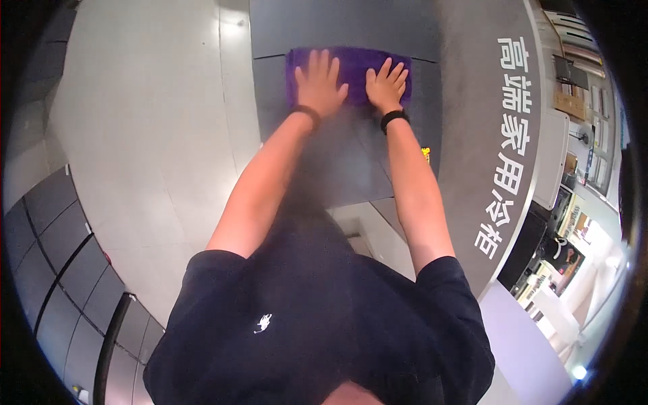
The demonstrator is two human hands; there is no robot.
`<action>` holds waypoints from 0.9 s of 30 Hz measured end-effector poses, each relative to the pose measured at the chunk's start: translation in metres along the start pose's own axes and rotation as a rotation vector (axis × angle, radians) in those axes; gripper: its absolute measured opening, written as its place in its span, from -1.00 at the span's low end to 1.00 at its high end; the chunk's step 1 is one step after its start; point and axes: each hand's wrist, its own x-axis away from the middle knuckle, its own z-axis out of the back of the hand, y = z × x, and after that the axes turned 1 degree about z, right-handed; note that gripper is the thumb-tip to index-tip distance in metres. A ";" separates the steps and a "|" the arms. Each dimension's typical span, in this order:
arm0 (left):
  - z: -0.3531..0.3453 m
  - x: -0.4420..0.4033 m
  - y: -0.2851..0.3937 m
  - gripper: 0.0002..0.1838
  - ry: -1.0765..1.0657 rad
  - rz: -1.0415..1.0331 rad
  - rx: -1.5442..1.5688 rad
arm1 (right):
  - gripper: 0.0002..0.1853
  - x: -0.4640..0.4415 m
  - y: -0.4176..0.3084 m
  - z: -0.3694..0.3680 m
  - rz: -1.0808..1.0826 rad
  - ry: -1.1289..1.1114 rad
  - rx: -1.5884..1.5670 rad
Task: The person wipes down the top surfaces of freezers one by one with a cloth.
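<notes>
A purple cloth (356,64) lies flat on a dark grey panelled surface (344,158) in front of me. My left hand (319,82) rests on its left part, fingers spread, palm down. On the right part of the cloth lies my right hand (387,84), also palm down with the fingers apart. Both arms reach forward, and each wrist wears a dark band. A small yellow item (426,154) sits just right of my right forearm, partly hidden by it; its kind is not clear.
Left of the dark surface is a pale wall or panel (169,135). A grey curved board with large white characters (506,148) borders the right. Beyond it are shelves and assorted items (570,250). Dark tiled panels (57,250) show at the lower left.
</notes>
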 end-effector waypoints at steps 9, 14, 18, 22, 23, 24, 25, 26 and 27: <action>-0.006 -0.020 0.012 -0.25 0.070 0.052 -0.069 | -0.15 -0.029 0.009 0.008 0.019 -0.064 0.007; -0.004 -0.006 -0.001 -0.23 0.063 0.008 -0.061 | -0.16 0.005 0.015 0.002 0.092 -0.013 -0.010; -0.006 0.047 -0.006 -0.20 -0.029 -0.027 -0.165 | -0.18 0.084 0.030 -0.023 0.141 0.089 0.024; -0.012 0.118 0.018 -0.20 -0.101 0.058 -0.134 | -0.22 0.152 0.054 -0.027 0.210 0.085 -0.027; -0.015 0.134 0.025 -0.19 -0.110 0.073 -0.137 | -0.25 0.165 0.063 -0.031 0.244 0.180 -0.005; -0.019 0.151 0.032 -0.19 -0.124 0.091 -0.138 | -0.28 0.178 0.072 -0.036 0.274 0.268 0.021; -0.023 0.168 0.038 -0.18 -0.109 0.082 -0.153 | -0.28 0.191 0.080 -0.038 0.284 0.297 0.007; -0.028 0.181 0.044 -0.18 -0.110 0.084 -0.156 | -0.28 0.203 0.090 -0.040 0.288 0.300 -0.006; -0.031 0.195 0.052 -0.18 -0.109 0.089 -0.155 | -0.28 0.214 0.098 -0.041 0.295 0.303 -0.016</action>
